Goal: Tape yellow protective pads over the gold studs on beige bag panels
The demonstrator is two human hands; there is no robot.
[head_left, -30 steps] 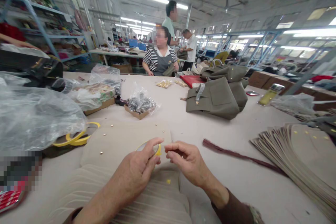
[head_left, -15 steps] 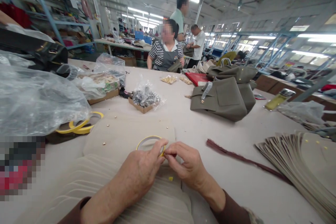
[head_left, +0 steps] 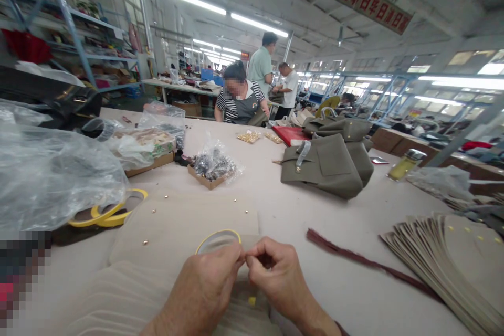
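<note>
While the pale worktable [head_left: 354, 310] spreads out in front of you, a big clear plastic bag [head_left: 59, 173] covers its left side, and across from you a co-worker in striped sleeves and an apron [head_left: 242, 105] sits with head bent. Olive-coloured bags [head_left: 323, 165] lie together beyond your right hand, and nearer on that side a fanned stack of beige pieces [head_left: 425, 257] reaches the edge of view. Below your hands is another beige stack [head_left: 129, 294], its layers overlapping, with a studded beige panel [head_left: 189, 215] just past it. Your left hand [head_left: 208, 283] is clamped on a yellow tape roll [head_left: 212, 235], whose ring stands up behind your knuckles, above the beige pieces. Your right hand [head_left: 277, 273] has thumb and forefinger drawn together, their tips meeting those of your left at the roll's right side; whether a tape end is pinched there, I cannot tell. Right of that hand, a maroon bundle of strips [head_left: 366, 260] runs slantwise over the table, while farther off a small cardboard tray [head_left: 208, 182] carries dark parts in crinkled plastic. More yellow rolls [head_left: 118, 219] lie by the plastic bag. Smallest of all are a yellow tab [head_left: 252, 301] on the stack between your wrists and the panel's metal studs [head_left: 145, 242].
</note>
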